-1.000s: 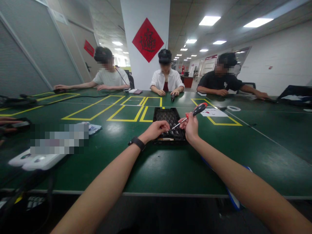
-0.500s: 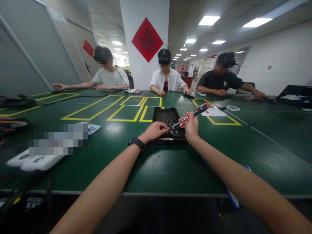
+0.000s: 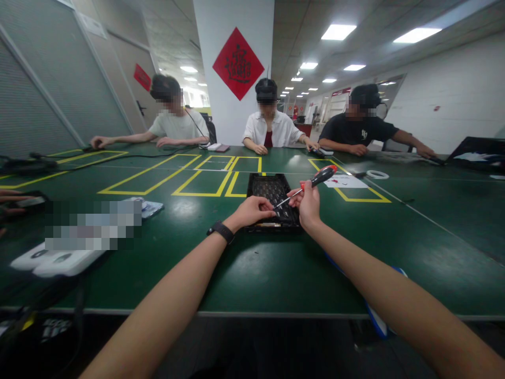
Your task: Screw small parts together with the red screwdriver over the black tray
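A screwdriver (image 3: 323, 176) with a black-and-red handle rests in my right hand (image 3: 310, 204), its handle slanting up to the right. The thin metal shaft points down to the left, and its tip is beside the fingertips of my left hand (image 3: 256, 210). Those left fingers are pinched together, and whatever is between them is too small to make out. Under both hands lies an open black case (image 3: 270, 185) with many small compartments, some holding small metal pieces. My hands cover part of the case. A dark band (image 3: 221, 231) is around my left wrist.
On the green table (image 3: 189, 273) are yellow tape outlines. A white power strip (image 3: 67, 260) lies to the left. A white sheet (image 3: 347, 181) and a tape roll (image 3: 377, 174) lie to the right. Three people sit across; another person's hands show at the left edge.
The screwdriver handle has dipped slightly and shifted left. My left fingertips have moved a little to the right. Across the table, the left person's outstretched hand has drawn slightly inward.
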A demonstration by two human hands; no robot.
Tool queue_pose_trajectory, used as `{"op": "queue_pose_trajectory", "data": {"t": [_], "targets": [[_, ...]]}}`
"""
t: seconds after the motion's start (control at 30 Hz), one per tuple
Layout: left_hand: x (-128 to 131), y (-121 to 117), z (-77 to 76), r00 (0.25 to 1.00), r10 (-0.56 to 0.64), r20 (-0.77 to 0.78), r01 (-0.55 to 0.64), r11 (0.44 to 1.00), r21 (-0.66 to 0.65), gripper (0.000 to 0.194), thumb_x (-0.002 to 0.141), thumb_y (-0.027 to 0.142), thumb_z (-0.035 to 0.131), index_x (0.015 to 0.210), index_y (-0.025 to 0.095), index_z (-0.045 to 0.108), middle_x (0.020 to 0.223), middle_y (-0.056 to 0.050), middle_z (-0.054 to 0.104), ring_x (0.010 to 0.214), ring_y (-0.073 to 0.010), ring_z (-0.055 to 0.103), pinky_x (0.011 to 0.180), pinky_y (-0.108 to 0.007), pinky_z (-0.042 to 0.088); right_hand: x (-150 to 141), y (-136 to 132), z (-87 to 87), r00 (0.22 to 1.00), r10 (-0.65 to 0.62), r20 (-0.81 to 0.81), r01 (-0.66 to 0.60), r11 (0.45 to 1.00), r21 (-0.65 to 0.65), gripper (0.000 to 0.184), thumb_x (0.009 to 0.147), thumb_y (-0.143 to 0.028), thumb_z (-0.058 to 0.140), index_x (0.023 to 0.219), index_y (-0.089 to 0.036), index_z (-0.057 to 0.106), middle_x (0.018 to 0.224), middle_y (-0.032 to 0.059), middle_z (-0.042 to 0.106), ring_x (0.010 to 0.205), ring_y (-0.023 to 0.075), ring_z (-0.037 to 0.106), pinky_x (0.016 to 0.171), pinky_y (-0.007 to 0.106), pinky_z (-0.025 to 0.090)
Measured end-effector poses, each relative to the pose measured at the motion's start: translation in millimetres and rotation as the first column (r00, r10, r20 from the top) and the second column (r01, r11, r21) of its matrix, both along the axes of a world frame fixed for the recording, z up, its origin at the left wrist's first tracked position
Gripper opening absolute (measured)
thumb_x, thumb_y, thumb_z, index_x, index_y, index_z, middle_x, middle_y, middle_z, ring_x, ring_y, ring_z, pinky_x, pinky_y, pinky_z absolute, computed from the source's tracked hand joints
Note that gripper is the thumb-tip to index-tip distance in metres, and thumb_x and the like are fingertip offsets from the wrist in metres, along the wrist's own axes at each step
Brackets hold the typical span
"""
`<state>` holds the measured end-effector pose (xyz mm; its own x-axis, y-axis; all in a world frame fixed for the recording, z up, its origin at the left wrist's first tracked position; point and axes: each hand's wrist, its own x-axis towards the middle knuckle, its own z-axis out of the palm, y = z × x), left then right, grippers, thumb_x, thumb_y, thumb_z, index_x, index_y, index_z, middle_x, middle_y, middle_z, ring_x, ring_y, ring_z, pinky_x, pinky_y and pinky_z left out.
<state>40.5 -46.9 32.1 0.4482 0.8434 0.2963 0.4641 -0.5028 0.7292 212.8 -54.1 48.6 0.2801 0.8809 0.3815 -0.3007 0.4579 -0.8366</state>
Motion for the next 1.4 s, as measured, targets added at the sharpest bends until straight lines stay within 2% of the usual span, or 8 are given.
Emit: {"op": "queue_pose_trajectory", "data": {"t": [0.27, 0.57, 0.83, 0.97, 1.1, 1.27, 1.4], "targets": [[-2, 2, 0.0, 1.000, -0.028, 0.009, 0.028, 0.999, 0.041, 0.033, 0.070, 0.043, 0.062, 0.082, 0.012, 0.067, 0.070, -0.004, 0.065, 0.061, -0.0106, 0.054, 0.058, -0.021, 0.041, 1, 2, -2.4, 1.000, -0.024, 0.002, 0.024, 0.999, 0.021, 0.034, 0.085, -0.054, 0.037, 0.090, -0.021, 0.038, 0.052, -0.0051, 0.058, 0.035, 0.0076, 0.049, 0.034, 0.016, 0.034], [-2, 0, 2.0, 1.000, -0.006, 0.008, 0.005, 0.999, 0.040, 0.035, 0.072, 0.044, 0.060, 0.082, 0.012, 0.067, 0.068, -0.003, 0.063, 0.059, -0.0103, 0.052, 0.057, -0.022, 0.039, 2, 2, -3.0, 0.999, -0.038, 0.009, 0.038, 0.999, 0.039, 0.035, 0.084, -0.055, 0.037, 0.091, -0.021, 0.039, 0.053, -0.0048, 0.058, 0.036, 0.0073, 0.049, 0.035, 0.015, 0.034], [-3, 0, 2.7, 1.000, -0.021, 0.000, 0.021, 0.999, 0.037, 0.036, 0.073, 0.044, 0.059, 0.084, 0.011, 0.068, 0.071, -0.004, 0.065, 0.061, -0.0109, 0.053, 0.059, -0.022, 0.041, -4, -11, 6.5, 0.993, -0.042, 0.111, 0.028, 0.992, 0.121, 0.035, 0.084, -0.055, 0.037, 0.094, -0.021, 0.040, 0.054, -0.0071, 0.056, 0.035, 0.0052, 0.046, 0.037, 0.015, 0.035], [-3, -2, 5.3, 0.999, -0.037, -0.013, 0.038, 0.999, 0.032, 0.042, 0.075, 0.049, 0.054, 0.085, 0.011, 0.069, 0.070, -0.003, 0.064, 0.062, -0.0112, 0.053, 0.060, -0.023, 0.040, -6, -16, 7.6, 0.988, -0.049, 0.146, 0.028, 0.990, 0.141, 0.035, 0.084, -0.054, 0.037, 0.095, -0.021, 0.041, 0.054, -0.0075, 0.056, 0.035, 0.0053, 0.045, 0.036, 0.015, 0.035], [-1, -8, 11.7, 0.996, 0.011, 0.083, -0.016, 0.998, 0.067, 0.048, 0.081, 0.053, 0.043, 0.094, 0.012, 0.066, 0.077, -0.004, 0.064, 0.065, -0.0115, 0.053, 0.064, -0.023, 0.042, -6, -14, 3.7, 0.985, -0.053, 0.162, 0.037, 0.994, 0.103, 0.038, 0.082, -0.057, 0.037, 0.094, -0.021, 0.042, 0.051, -0.0072, 0.055, 0.033, 0.0053, 0.044, 0.034, 0.015, 0.032], [0, -12, 16.3, 0.995, -0.033, 0.098, 0.029, 0.998, 0.047, 0.060, 0.086, 0.055, 0.029, 0.072, 0.010, 0.068, 0.065, -0.005, 0.062, 0.063, -0.0121, 0.053, 0.064, -0.024, 0.041, -6, -12, 0.6, 0.981, -0.065, 0.181, 0.051, 0.995, 0.082, 0.040, 0.081, -0.058, 0.039, 0.092, -0.020, 0.043, 0.048, -0.0072, 0.054, 0.030, 0.0052, 0.041, 0.031, 0.015, 0.030], [0, -13, 16.8, 0.993, -0.069, 0.094, 0.069, 0.998, 0.005, 0.066, 0.086, 0.056, 0.026, 0.069, 0.010, 0.069, 0.064, -0.007, 0.063, 0.061, -0.0117, 0.053, 0.063, -0.024, 0.041, -6, -14, 1.2, 0.976, -0.069, 0.204, 0.052, 0.995, 0.086, 0.038, 0.082, -0.057, 0.039, 0.091, -0.020, 0.042, 0.047, -0.0069, 0.054, 0.029, 0.0056, 0.041, 0.030, 0.016, 0.029]]}}
